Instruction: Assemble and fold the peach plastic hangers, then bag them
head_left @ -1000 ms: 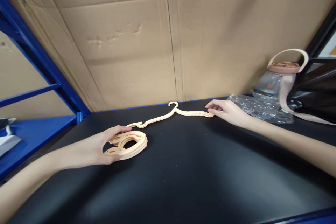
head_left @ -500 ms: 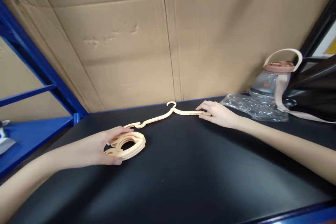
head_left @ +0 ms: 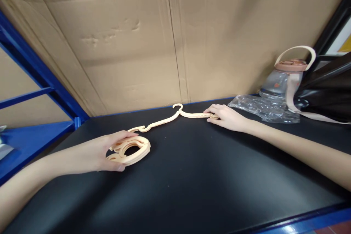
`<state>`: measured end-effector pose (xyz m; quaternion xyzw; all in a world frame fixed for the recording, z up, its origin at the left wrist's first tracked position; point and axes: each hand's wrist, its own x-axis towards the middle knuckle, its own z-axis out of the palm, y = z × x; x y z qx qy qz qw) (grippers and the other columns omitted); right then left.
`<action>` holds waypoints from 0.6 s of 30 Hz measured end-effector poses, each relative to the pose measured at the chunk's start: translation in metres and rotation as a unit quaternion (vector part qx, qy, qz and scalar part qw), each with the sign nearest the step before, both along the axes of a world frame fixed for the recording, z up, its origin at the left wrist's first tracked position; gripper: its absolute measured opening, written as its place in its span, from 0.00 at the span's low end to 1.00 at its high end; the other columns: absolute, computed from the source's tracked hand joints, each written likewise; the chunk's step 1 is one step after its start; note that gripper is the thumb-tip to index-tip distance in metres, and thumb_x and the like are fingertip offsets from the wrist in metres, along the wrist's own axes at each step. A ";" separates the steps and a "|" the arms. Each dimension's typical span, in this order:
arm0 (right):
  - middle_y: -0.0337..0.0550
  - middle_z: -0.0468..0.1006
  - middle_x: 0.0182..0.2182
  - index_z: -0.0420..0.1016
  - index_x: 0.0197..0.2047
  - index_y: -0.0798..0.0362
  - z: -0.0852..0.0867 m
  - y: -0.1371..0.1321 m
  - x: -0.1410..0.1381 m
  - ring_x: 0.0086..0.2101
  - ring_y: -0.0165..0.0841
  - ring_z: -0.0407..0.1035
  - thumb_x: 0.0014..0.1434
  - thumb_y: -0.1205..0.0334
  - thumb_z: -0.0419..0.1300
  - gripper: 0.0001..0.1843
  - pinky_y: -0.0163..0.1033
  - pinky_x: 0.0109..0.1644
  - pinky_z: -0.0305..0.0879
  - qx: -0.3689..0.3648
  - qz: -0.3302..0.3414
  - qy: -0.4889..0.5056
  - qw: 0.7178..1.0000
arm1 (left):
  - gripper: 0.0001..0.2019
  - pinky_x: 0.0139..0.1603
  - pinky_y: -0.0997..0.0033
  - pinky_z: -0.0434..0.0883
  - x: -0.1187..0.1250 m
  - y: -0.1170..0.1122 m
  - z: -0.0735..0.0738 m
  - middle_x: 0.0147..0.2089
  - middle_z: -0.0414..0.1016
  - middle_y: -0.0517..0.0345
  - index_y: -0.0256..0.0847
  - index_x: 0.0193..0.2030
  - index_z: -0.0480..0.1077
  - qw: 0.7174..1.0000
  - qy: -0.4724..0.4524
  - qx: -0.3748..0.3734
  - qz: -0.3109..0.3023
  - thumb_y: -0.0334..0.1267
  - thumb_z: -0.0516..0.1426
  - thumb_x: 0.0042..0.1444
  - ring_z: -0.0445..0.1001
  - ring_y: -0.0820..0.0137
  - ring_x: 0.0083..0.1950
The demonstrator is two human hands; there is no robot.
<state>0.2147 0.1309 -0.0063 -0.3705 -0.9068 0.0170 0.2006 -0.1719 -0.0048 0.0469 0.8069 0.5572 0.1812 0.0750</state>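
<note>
My left hand is closed round a stack of folded cream hangers, thumb at the near side and fingers at the far side. The stack is at the left of the black tabletop. Behind it lies an unfolded cream hanger, its hook pointing to the cardboard. Part of this hanger's left end is hidden behind my left hand. At its right end, my right hand grips the arm between thumb and fingers.
Crumpled clear plastic lies right of my right hand. Behind it stands a clear bottle with a pink lid and a strap. A cardboard sheet closes off the back. Blue metal framing runs along the left.
The whole view has shifted slightly, with everything a little higher and to the left. Both hands keep their hold, and the hangers look unmoved on the table.
</note>
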 end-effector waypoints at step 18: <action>0.47 0.77 0.40 0.75 0.40 0.51 -0.002 -0.002 -0.003 0.40 0.41 0.68 0.65 0.56 0.51 0.13 0.46 0.46 0.60 0.031 -0.042 0.059 0.997 | 0.33 0.52 0.59 0.71 0.030 -0.005 0.019 0.65 0.64 0.55 0.48 0.65 0.56 0.999 -0.052 0.005 0.008 0.53 0.56 0.54 0.64 0.57 0.63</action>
